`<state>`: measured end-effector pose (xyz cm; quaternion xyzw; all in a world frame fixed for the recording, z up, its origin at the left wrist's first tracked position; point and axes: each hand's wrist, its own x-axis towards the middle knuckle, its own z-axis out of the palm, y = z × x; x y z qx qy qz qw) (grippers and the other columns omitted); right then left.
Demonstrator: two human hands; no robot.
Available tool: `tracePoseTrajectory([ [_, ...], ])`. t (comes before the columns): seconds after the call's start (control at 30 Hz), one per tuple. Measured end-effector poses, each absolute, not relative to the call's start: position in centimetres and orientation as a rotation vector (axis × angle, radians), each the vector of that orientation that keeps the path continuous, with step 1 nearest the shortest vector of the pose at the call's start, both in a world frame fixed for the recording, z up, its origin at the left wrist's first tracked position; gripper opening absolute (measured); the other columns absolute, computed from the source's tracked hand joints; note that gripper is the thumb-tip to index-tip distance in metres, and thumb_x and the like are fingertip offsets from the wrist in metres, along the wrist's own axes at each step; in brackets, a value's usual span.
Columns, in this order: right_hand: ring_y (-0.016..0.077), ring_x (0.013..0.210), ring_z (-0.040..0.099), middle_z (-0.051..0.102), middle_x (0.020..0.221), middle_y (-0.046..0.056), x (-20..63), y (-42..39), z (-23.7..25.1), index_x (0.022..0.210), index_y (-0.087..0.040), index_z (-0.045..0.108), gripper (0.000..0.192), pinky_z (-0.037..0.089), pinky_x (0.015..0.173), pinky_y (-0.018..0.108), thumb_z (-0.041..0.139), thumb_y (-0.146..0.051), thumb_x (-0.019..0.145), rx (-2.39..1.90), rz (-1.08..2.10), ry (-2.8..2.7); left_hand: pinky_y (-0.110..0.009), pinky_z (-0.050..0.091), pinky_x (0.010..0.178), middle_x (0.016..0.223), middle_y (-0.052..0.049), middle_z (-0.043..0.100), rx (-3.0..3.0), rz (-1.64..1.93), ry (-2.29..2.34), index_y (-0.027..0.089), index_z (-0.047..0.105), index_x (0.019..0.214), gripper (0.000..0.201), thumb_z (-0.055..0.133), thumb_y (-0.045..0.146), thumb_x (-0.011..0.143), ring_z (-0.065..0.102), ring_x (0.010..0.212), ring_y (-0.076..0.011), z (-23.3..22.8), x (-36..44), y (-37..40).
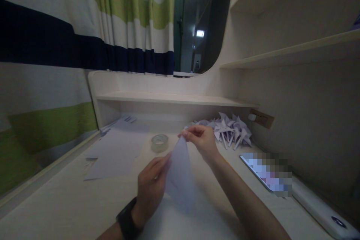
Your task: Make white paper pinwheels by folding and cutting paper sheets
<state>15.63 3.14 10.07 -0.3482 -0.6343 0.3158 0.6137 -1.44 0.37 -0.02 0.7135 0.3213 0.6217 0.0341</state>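
Observation:
A white sheet of paper [180, 176], folded or rolled to a point at its top, is held up above the desk between both hands. My left hand [153, 182], with a dark band at the wrist, grips the paper's left edge, its fingertips partly hidden. At the upper tip, my right hand [201, 140] pinches the paper between thumb and fingers. Just beyond the left hand lies a roll of clear tape [159, 143]. Behind the right hand is a pile of folded white paper pinwheels [232, 129], partly covered by that hand.
Loose white paper sheets [115, 146] lie at the left of the desk [70, 202]. A phone [261, 172] with a lit, blurred screen and a long white device [320, 206] lie along the right wall. A plug sits in the wall socket [261, 118]. A low shelf [174, 98] spans the back.

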Motion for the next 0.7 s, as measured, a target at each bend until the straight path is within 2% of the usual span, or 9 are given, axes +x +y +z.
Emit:
tracePoseTrajectory([
  [0.23,0.0172,0.056,0.062,0.071,0.062,0.008,15.8,3.1,9.8,0.066,-0.013,0.073,0.028,0.049,0.056,0.028,0.070,-0.040,0.073,-0.887,0.530,-1.475,-0.023,0.056,0.076,0.097,-0.005,0.075,2.145,1.914,1.008,0.020,0.073,0.105,0.022,0.063,0.018,0.086,0.070,0.084,-0.0162,0.8,-1.3,-0.1],
  [0.4,0.0160,0.058,0.061,0.070,0.066,0.007,16.0,3.5,9.7,0.071,-0.012,0.071,0.035,0.044,0.052,0.025,0.072,-0.047,0.070,-0.923,0.614,-1.598,-0.025,0.057,0.076,0.094,-0.003,0.075,2.041,1.910,1.049,0.022,0.074,0.102,0.020,0.064,0.019,0.084,0.071,0.082,-0.0168,1.0,-1.0,-0.3],
  [0.57,0.0086,0.045,0.044,0.053,0.047,-0.002,16.1,4.0,9.4,0.055,-0.012,0.064,0.038,0.029,0.044,0.021,0.072,-0.046,0.069,-1.008,0.625,-1.717,-0.027,0.057,0.078,0.096,-0.003,0.075,1.989,1.871,1.086,0.023,0.074,0.102,0.020,0.063,0.021,0.085,0.071,0.083,-0.0175,0.9,-1.1,-0.2],
  [0.63,0.0084,0.044,0.044,0.053,0.047,-0.002,16.0,4.2,9.3,0.054,-0.012,0.064,0.037,0.029,0.044,0.021,0.074,-0.045,0.065,-1.003,0.682,-1.642,-0.028,0.058,0.077,0.095,-0.004,0.075,1.979,1.870,1.089,0.023,0.074,0.102,0.020,0.063,0.022,0.085,0.071,0.082,-0.0178,0.9,-1.1,-0.2],
  [0.7,0.0099,0.046,0.049,0.058,0.050,0.000,16.0,4.3,9.3,0.057,-0.011,0.066,0.036,0.035,0.046,0.022,0.077,-0.045,0.062,-0.963,0.798,-1.597,-0.029,0.058,0.078,0.096,-0.004,0.075,1.976,1.864,1.086,0.023,0.074,0.102,0.020,0.063,0.022,0.085,0.071,0.083,-0.0182,0.9,-1.1,-0.3],
])
